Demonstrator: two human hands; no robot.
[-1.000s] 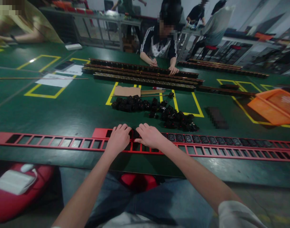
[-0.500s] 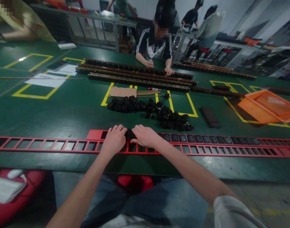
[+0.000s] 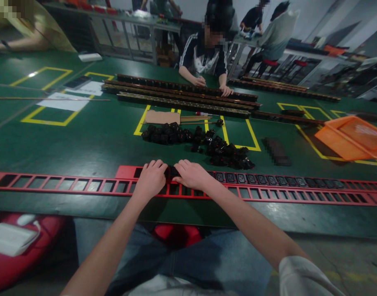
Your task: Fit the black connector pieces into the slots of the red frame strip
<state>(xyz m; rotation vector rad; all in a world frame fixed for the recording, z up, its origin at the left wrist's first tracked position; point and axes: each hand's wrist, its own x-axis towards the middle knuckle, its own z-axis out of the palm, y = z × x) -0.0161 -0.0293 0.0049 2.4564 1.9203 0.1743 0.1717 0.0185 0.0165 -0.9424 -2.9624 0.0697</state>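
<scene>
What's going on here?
The person's left hand and right hand are side by side on the upper red frame, mostly hiding what lies beneath. Black sockets sit in it to their right. A pile of black parts lies beyond on the green table; opposite, a co-worker's hands are at long dark rails.

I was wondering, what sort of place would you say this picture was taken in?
It looks like a factory assembly workshop, judging by the long green worktable with yellow markings, the heap of small black parts beyond the red slotted frames, and a co-worker at the far side.
</scene>
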